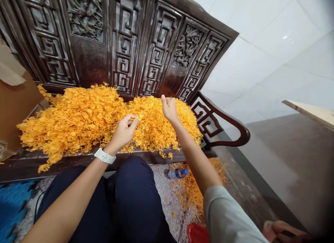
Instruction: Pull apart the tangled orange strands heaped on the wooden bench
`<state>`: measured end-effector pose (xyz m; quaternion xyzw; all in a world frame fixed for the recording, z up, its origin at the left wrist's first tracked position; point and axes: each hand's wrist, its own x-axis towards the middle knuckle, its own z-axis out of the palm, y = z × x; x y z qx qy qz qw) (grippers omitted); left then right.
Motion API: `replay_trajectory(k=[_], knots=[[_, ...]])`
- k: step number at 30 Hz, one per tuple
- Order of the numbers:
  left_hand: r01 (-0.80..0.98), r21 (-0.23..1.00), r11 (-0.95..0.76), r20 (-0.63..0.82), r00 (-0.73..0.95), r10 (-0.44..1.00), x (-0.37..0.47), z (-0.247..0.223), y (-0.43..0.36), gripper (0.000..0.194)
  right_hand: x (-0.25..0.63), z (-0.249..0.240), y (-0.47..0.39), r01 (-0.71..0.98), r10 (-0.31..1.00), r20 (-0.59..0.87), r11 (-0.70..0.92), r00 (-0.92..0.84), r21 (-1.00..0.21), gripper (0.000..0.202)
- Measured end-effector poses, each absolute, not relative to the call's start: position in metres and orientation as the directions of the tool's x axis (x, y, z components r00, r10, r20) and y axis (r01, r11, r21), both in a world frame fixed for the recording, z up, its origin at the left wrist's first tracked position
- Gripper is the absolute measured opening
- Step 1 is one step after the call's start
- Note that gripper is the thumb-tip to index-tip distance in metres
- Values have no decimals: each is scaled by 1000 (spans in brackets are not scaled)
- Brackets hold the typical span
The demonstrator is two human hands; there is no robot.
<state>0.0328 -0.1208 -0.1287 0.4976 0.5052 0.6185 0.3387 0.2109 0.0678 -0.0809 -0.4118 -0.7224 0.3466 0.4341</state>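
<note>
Left hand [124,131]: thumb and forefinger narrow, pinching small orange piece [140,117] at tips. Right hand [169,109]: raised, fingers curled; cannot tell whether anything is held. Recommended: pinch lightly; keep both hands over pile [83,114] so loose bits drop onto bench [18,168], not past front edge. Draw strands gently; tangling or tearing likely if yanked. Piece lies at left fingertips, between front edge and backrest [90,58]; right hand nearer backrest, toward armrest [233,140], apart from piece.
</note>
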Motion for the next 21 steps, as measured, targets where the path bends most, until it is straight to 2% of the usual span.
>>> replay_trajectory(k=[2,4,7,10,13,16,18,21], knots=[[140,954,-264,297,-344,891,39,-132,-120,22,199,-90,28,157,924,295,338,-244,-928,58],[229,937,-263,336,-385,860,47,-136,-121,21,181,-102,-14,-31,932,125,121,-341,-992,57],[399,886,-235,398,-396,827,54,-141,-128,19,159,-117,-63,-164,907,78,10,-414,-986,52],[635,751,-180,476,-333,814,50,-138,-138,20,159,-121,-73,-166,875,131,59,-466,-984,51],[869,485,-99,508,-188,841,44,-131,-146,24,181,-114,-55,-112,836,128,79,-534,-990,52],[960,268,-84,455,-49,889,47,-127,-148,27,206,-108,-36,-105,833,85,33,-546,-994,55],[968,227,-107,406,6,914,55,-126,-144,28,212,-111,-30,-110,846,75,20,-528,-994,56],[962,247,-116,354,21,935,69,-126,-137,29,206,-122,-23,-115,895,86,40,-437,-993,56]])
